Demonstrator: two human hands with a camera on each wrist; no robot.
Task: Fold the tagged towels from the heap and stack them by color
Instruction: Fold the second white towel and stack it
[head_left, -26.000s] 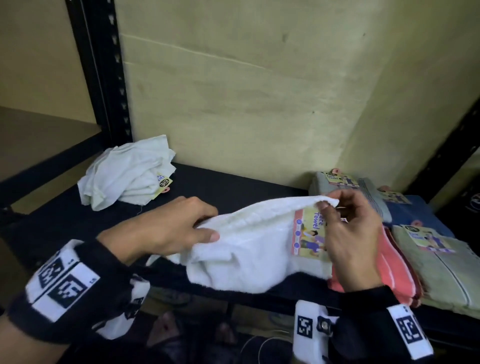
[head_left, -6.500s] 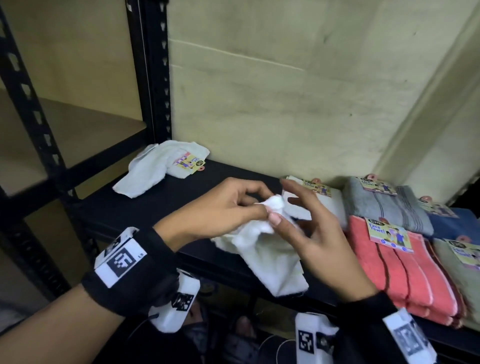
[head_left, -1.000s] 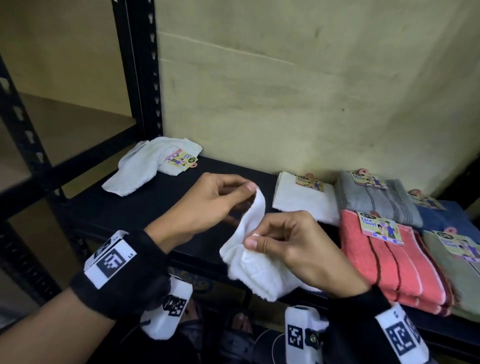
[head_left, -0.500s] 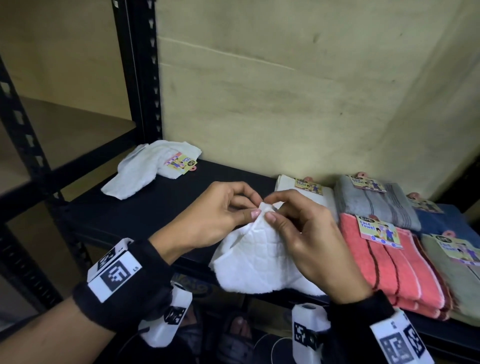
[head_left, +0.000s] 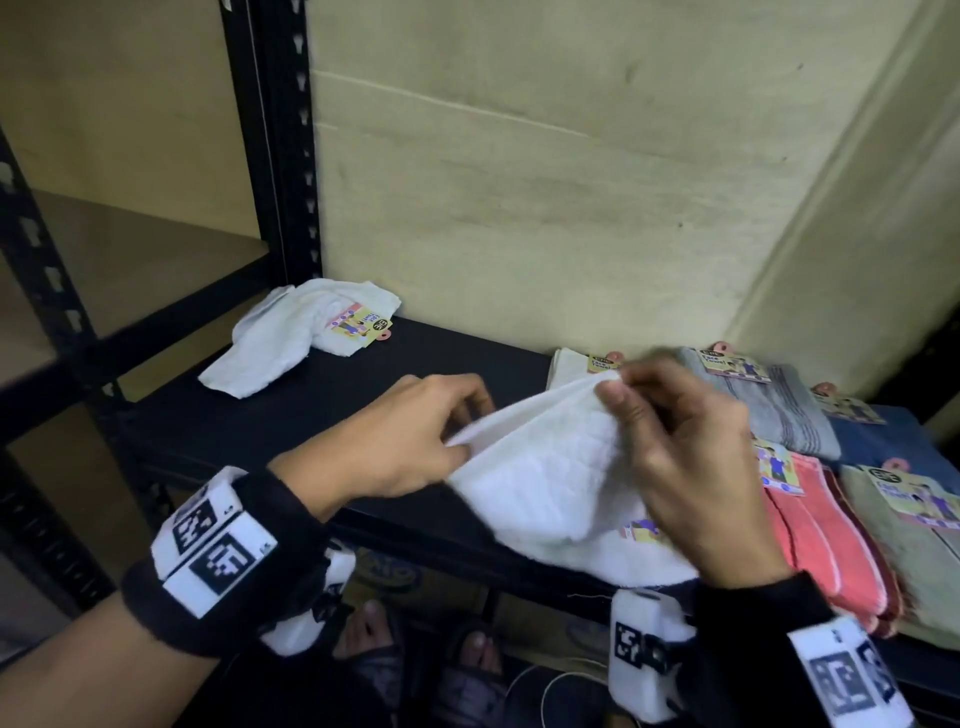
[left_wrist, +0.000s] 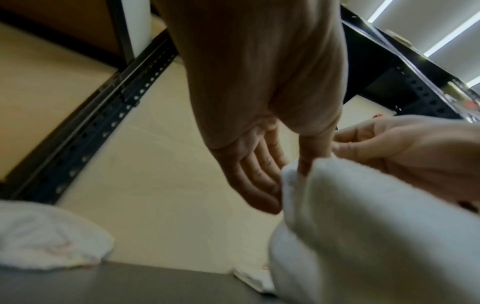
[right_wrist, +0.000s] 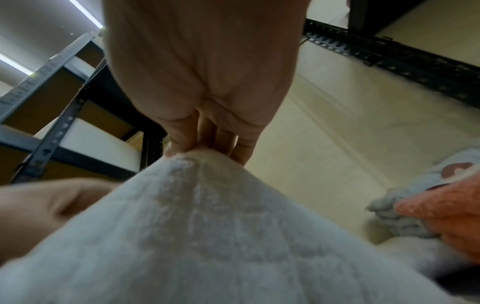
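Nearest the camera, the white quilted terry towel (head_left: 545, 478) hangs over the front edge of the black metal shelf (head_left: 322, 415), lifted by its top edge between two hands. The right hand (head_left: 691, 467) pinches the upper corner between thumb and fingertips; the right wrist view shows those fingers (right_wrist: 182, 142) closed tight on the cloth peak. The left hand (head_left: 395, 447) grips the same top edge further left, thumb tucked into the fold and the other fingers loosely curled behind it. A printed paper tag (head_left: 641, 530) peeks out low on the towel beside the right palm.

To fold well from here, I would judge it best to draw the two hands apart until the top edge is taut and level, match corner to corner before lowering, and keep the tag on an outer face so it reads like those on the finished stacks. A loose pinch risks the soft pile slipping and the fold skewing.

Just behind the right hand lies the folded white towel (head_left: 566, 366), the likely home for this one. Beside it sit the folded grey striped towel (head_left: 779, 410), the coral pink towels (head_left: 815, 535), a blue towel (head_left: 893, 441) and an olive-beige towel (head_left: 914, 551).

Far left at the back, a crumpled white towel (head_left: 291, 338) with its tag still awaits folding.
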